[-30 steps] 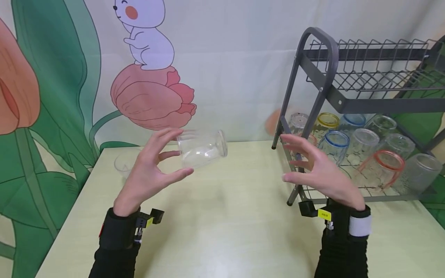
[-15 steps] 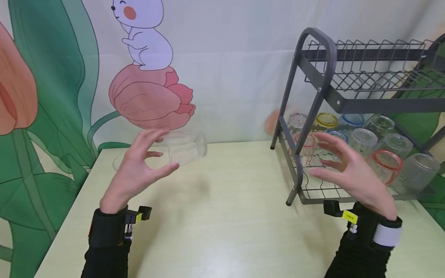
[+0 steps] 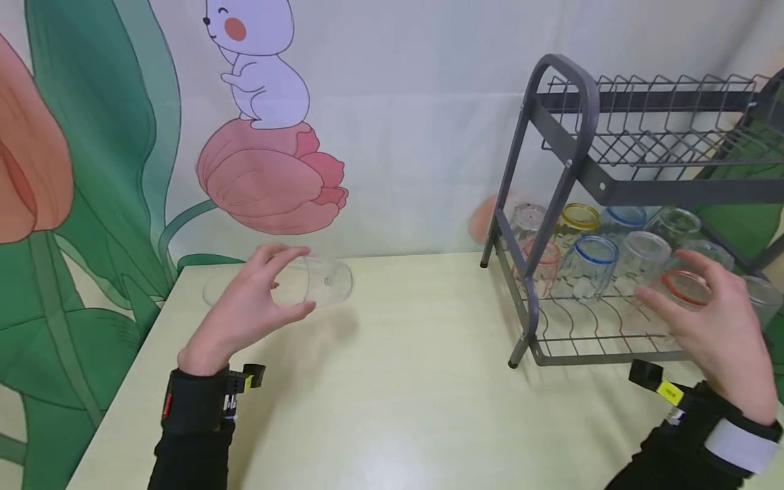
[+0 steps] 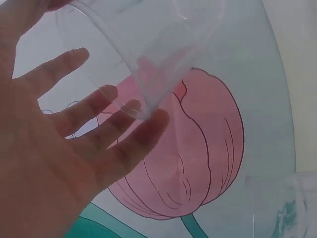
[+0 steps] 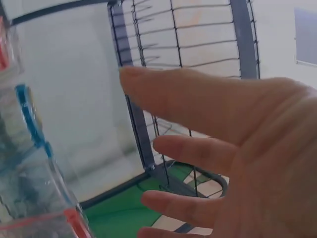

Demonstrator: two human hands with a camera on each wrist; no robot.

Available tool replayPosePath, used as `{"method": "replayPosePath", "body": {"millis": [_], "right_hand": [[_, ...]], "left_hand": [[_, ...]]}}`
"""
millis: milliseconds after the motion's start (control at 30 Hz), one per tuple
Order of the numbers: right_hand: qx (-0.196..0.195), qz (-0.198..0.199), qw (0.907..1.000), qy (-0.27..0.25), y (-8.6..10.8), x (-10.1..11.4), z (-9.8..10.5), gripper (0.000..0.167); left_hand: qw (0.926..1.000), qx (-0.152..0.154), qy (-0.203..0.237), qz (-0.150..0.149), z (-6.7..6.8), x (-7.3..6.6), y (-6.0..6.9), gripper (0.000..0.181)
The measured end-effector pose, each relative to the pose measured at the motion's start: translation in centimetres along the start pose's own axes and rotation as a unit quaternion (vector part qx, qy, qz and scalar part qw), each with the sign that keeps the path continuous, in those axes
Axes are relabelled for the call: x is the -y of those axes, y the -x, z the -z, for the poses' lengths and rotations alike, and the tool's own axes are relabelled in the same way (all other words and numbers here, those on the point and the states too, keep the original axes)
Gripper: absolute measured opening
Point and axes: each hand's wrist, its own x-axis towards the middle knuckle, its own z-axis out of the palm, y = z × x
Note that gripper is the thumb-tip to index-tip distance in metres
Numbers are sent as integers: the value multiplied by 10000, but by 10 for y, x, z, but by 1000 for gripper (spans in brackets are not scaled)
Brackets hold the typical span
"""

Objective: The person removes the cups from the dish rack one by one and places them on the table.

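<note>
In the head view my left hand (image 3: 241,316) holds a clear glass (image 3: 332,282) on its side above the table, thumb and fingertips at its near end. The left wrist view shows the fingertips against the rim of that glass (image 4: 141,64). My right hand (image 3: 723,327) is at the front of the rack's lower shelf, its thumb and fingers spread apart. Behind it stands a red-rimmed glass (image 3: 684,289), partly hidden. From the right wrist view, nothing lies between the fingers (image 5: 178,94).
A dark two-tier wire rack (image 3: 531,320) stands on the pale table (image 3: 392,401) at the right. Its lower shelf bears several upturned glasses, among them a blue-rimmed glass (image 3: 588,272) and a yellow-rimmed glass (image 3: 578,218). Another clear glass (image 3: 214,289) is behind my left hand.
My right hand has moved rightward along the rack's front, from its left post to the red-rimmed glass. My left hand has shifted left and slightly down with the clear glass, turning it.
</note>
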Motion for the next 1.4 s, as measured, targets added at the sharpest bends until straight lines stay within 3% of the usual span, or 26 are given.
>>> {"method": "replayPosePath", "body": {"millis": [167, 533, 800, 1000, 1133, 1400], "right_hand": [[-125, -83, 9994, 298, -7, -16, 8, 82], [184, -215, 9928, 1166, -21, -29, 13, 83], [221, -312, 9936, 1065, -22, -36, 12, 85], [110, -718, 9916, 1067, -25, -36, 12, 86], [156, -581, 9886, 1380, -27, -40, 11, 84], [222, -714, 9865, 1459, -32, -41, 1, 82]], "left_hand": [[9991, 152, -379, 126, -5, 4, -3, 74], [9952, 523, -751, 351, -10, 21, -2, 73], [9896, 898, -904, 663, -10, 24, -9, 71], [9890, 1088, -758, 653, -15, 25, -20, 73], [9856, 1308, -765, 753, -21, 25, -25, 75], [9764, 1281, -1377, 1059, -25, 28, -24, 75]]}}
